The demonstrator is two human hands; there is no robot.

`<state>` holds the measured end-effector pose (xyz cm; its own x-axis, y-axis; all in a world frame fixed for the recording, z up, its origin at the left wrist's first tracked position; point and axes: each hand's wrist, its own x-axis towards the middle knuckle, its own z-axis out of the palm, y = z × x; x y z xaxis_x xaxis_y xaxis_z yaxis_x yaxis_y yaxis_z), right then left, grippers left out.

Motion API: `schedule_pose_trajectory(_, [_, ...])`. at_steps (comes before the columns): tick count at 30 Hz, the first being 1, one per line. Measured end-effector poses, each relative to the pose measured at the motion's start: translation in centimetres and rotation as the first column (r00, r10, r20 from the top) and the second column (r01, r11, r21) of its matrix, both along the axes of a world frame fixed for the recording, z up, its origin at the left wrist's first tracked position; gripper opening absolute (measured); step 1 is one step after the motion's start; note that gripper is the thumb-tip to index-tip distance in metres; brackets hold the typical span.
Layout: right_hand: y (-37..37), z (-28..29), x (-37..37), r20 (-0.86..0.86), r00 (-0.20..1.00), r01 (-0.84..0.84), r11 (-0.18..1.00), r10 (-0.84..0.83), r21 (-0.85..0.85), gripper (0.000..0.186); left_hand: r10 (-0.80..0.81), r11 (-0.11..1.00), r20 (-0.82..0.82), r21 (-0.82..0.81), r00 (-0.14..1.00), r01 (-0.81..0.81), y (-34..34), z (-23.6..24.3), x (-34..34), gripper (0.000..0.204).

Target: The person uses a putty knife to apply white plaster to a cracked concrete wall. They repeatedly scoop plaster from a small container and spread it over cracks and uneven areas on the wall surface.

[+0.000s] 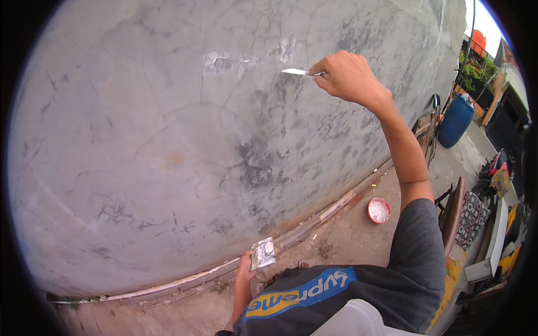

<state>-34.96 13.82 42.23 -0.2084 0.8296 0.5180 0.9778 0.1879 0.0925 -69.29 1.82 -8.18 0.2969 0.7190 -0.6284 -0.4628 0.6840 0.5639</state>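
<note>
In my raised right hand is a putty knife, its blade coated white and pointing left toward the grey cracked wall. I cannot tell whether the blade touches the wall. White filler patches lie along a crack up and to the left of the blade, with another white smear just above it. Low down by the wall's foot, my left hand grips a small flat square plate smeared with white and grey filler.
A red tub of white paste stands on the ground right of the wall. Wooden strips run along the wall's base. Further right are a blue barrel, a patterned cushion by a curved wooden frame, and a white trough-like piece.
</note>
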Motion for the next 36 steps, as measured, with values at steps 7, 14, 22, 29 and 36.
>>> schedule_pose_trajectory(7, [1.0, 3.4, -2.0, 0.259, 0.964, 0.027, 0.993, -0.055, 0.111, 0.015, -0.043, 0.996, 0.067, -0.076, 0.997, 0.048, -0.5, -5.4, 1.4, 0.040])
schedule_pose_trajectory(14, [0.6, 8.3, 0.6, 0.176, 0.981, -0.145, 0.925, 0.087, 0.352, 0.026, 0.055, 0.992, 0.090, -0.115, 0.994, -0.044, -1.3, -3.4, 0.8, 0.029])
schedule_pose_trajectory(22, [0.5, 3.9, 0.3, 0.256, 0.964, 0.080, 0.996, -0.070, -0.030, 0.020, 0.015, 1.000, 0.016, 0.023, 1.000, -0.015, 1.2, -5.6, -1.7, 0.046])
schedule_pose_trajectory(29, [-0.5, 8.0, 1.5, 0.045, 0.992, 0.093, 0.939, -0.114, 0.331, 0.021, 0.047, 0.998, 0.136, -0.037, 0.990, -0.042, 0.9, -4.1, -1.7, 0.037])
schedule_pose_trajectory(36, [0.9, 2.1, 9.5, -0.550, 0.664, -0.167, 0.817, 0.507, 0.552, 0.030, 0.045, 0.999, 0.059, -0.014, 0.997, -0.044, 0.6, -0.9, 0.3, 0.035])
